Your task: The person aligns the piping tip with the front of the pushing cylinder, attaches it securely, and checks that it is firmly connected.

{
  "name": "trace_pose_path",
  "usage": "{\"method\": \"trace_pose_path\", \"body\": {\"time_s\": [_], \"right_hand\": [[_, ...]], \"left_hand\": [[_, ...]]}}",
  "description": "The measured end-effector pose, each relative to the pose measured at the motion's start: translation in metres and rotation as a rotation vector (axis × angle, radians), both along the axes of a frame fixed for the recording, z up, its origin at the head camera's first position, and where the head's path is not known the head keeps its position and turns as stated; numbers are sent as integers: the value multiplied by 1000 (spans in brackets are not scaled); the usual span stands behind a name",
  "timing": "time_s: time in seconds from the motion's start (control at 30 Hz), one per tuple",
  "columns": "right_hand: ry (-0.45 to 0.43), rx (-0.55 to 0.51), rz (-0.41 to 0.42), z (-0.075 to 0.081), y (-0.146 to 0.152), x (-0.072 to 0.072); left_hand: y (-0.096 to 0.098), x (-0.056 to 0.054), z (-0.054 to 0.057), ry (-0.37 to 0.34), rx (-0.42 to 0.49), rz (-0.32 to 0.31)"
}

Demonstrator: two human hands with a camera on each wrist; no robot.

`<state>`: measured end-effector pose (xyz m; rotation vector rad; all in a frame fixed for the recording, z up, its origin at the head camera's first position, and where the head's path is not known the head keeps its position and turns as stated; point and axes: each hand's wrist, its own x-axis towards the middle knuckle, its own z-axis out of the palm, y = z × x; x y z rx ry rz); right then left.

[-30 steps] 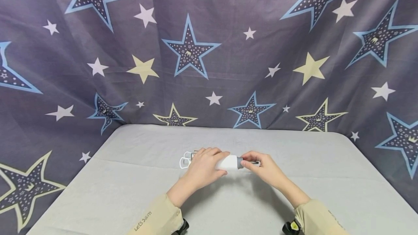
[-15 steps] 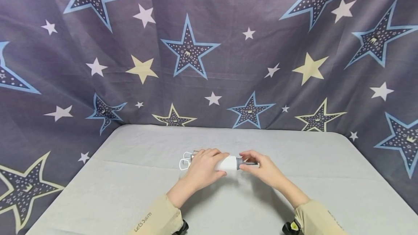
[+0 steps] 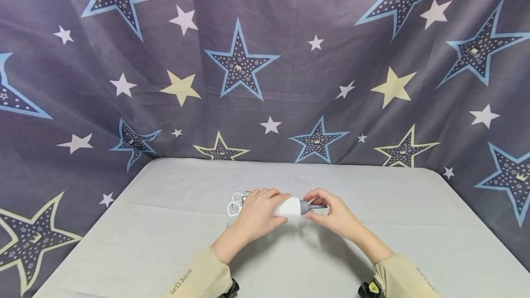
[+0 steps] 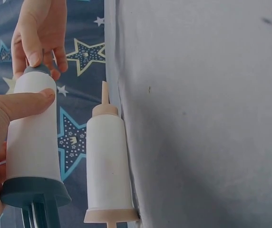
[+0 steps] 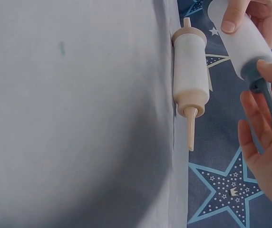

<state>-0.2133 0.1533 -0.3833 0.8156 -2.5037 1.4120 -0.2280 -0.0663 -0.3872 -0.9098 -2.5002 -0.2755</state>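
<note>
My left hand (image 3: 257, 210) grips the white barrel of a syringe (image 3: 289, 207) with a blue-grey nozzle cap. The thumb lies along one side; the palm hides part of the barrel. White loops (image 3: 234, 208) stick out beyond this hand at the left end. At the other end, my right hand (image 3: 334, 213) has thumb and fingers round the nozzle cap (image 5: 253, 73). Its thin nozzle (image 5: 270, 107) points out past the fingers, toward the palm. In the left wrist view, a blue-grey flange (image 4: 35, 190) and rods show at the barrel's rear.
A second white syringe (image 4: 106, 161) with beige fittings lies alongside the held one in both wrist views; hands and barrel mostly hide it in the head view. The grey table (image 3: 186, 238) backs onto a star-printed curtain (image 3: 265, 105).
My right thumb and fingers have spread from a tight pinch and shifted around the nozzle cap, leaving more of the cap and nozzle showing. The left hand has kept its place.
</note>
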Motion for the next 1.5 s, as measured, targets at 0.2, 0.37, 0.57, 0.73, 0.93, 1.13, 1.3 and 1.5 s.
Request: {"method": "trace_pose_path", "body": {"time_s": [0.2, 0.37, 0.57, 0.73, 0.93, 1.13, 1.3, 1.5], "right_hand": [[-9, 12, -15, -6, 2, -3], [8, 1, -17, -23, 7, -15], [-23, -2, -17, -23, 9, -16], [-85, 31, -55, -21, 9, -14], [-101, 81, -68, -21, 10, -14], [-79, 129, -66, -22, 11, -15], [-49, 90, -27, -22, 12, -16], [36, 61, 15, -23, 12, -17]], "left_hand": [[0, 0, 0, 12, 5, -4], [1, 1, 1, 17, 13, -6], [1, 1, 1, 12, 17, -10], [2, 1, 0, 10, 20, -21], [2, 1, -2, 27, 14, -31], [3, 0, -3, 34, 7, -29], [2, 1, -3, 28, 8, -22], [2, 2, -1, 1, 2, -15]]}}
